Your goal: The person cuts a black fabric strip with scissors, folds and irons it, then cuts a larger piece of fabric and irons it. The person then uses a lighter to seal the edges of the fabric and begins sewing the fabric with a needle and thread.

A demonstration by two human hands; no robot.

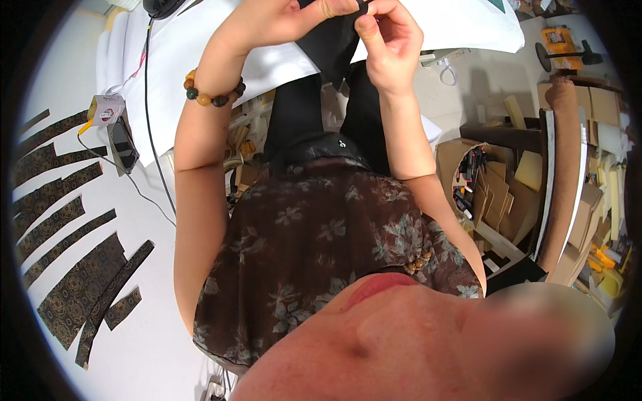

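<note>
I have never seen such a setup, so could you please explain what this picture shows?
There is no machine here, just a person's two bare hands. The picture comes from a wide fisheye camera worn on the head and looking down, which is why straight edges bend. The left hand, with a beaded bracelet at its wrist, and the right hand both pinch a black piece of material. On the white surface at the left lie dark patterned pieces.

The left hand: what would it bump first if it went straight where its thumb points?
The left hand would probably meet the right hand first, by the black cloth; depth is unclear.
</note>
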